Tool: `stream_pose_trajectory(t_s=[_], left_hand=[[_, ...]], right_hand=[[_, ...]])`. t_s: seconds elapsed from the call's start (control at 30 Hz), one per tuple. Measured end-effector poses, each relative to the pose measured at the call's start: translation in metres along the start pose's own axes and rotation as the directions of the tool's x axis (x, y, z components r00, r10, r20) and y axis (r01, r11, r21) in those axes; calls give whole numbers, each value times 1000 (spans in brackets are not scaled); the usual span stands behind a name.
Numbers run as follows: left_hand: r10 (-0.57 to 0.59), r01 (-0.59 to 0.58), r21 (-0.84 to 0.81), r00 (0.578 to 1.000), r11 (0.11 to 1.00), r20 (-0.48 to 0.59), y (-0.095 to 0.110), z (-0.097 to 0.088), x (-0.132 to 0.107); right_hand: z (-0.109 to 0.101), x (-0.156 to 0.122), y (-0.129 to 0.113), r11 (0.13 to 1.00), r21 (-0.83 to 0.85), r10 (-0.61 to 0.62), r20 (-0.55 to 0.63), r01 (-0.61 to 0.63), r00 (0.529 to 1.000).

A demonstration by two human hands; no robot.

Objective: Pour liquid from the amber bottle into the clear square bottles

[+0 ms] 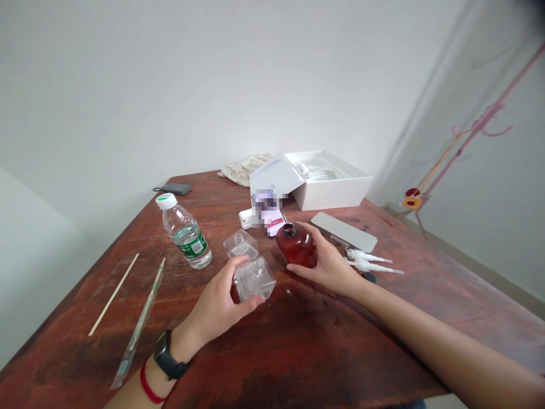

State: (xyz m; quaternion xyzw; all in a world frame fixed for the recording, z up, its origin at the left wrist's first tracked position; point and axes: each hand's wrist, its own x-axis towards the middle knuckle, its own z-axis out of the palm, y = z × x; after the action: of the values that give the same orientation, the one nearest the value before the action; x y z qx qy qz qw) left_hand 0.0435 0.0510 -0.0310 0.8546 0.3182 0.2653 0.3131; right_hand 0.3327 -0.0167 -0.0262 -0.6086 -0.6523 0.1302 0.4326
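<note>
My left hand (pixel 225 301) is wrapped round a clear square bottle (pixel 256 279) with its neck uncapped. Just behind it stands a second clear square bottle (pixel 240 243), which no hand touches. On the right, my right hand (pixel 326 261) grips a brown bottle (pixel 297 247) by its side, and its dark open mouth points up. Beside the right wrist lie two white pump heads (pixel 370 265) and a small dark cap (pixel 369 277).
A water bottle (pixel 187 241) stands left of the hands, near a bare wooden stick (pixel 114 294) and wrapped chopsticks (pixel 140 321). Farther back are a white box (pixel 334 193), a phone (pixel 272 218), a white case (pixel 246 218), a grey case (pixel 344 231), a cloth (pixel 238 171) and a grey pouch (pixel 177 188).
</note>
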Motion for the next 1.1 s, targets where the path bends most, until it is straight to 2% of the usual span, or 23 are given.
stream_pose_trajectory(t_s=[1.1], left_hand=[[-5,5,10,1000,1000,11,-1,-1,0]], right_hand=[[1,0,2,1000,4,21,3,-21,1000]])
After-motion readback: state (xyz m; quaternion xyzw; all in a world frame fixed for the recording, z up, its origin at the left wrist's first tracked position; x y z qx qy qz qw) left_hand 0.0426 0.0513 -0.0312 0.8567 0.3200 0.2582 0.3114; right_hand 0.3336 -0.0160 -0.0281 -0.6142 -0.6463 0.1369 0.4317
